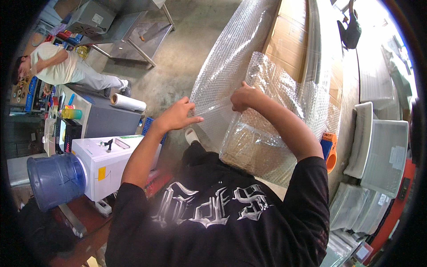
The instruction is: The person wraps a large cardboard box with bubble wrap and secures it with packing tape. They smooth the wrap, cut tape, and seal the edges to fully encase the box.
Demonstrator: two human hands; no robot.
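A long cardboard box (288, 38) lies lengthwise ahead of me, partly covered by clear bubble wrap (229, 49). One flap of the wrap is folded over the box's near end. My right hand (245, 97) is closed, pinching the wrap along that flap's left edge. Thumb and fingers spread, my left hand (179, 115) is at the outer left edge of the loose sheet; its fingertips seem to touch the film. Clear film spans the space between both hands. An orange and blue tape dispenser (329, 151) rests to the right of the box, by my right elbow.
To the left stand a white water dispenser (111, 162) with a blue bottle (55, 180), a grey cabinet (109, 118) bearing a white film roll (128, 102), and a metal table (142, 42). Another person (58, 66) stands beyond. Stacked translucent bins (384, 155) line the right.
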